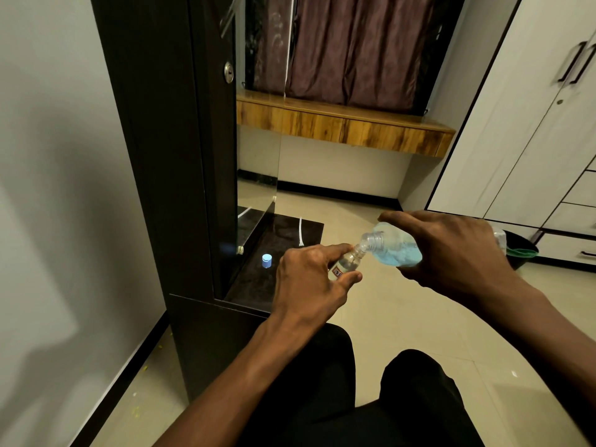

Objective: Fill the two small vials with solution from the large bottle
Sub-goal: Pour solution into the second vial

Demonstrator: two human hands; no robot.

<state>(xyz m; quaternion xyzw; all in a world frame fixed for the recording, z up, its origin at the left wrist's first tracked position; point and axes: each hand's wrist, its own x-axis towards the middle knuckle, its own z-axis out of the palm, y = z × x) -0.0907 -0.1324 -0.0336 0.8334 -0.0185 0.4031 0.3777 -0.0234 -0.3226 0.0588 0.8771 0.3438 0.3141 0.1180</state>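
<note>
two hands over beige tiled floor (403, 317), left hand (309, 279) gripping vial (346, 261), right hand (451, 250) gripping bottle (393, 245)

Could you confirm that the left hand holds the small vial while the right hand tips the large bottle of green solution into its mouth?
Not quite: the solution is light blue, not green, as the head view shows. The left hand holds the small vial while the right hand tips the large bottle into its mouth.

Dim, warm indoor light, soft shadows, edges bowed by wide-angle.
</note>
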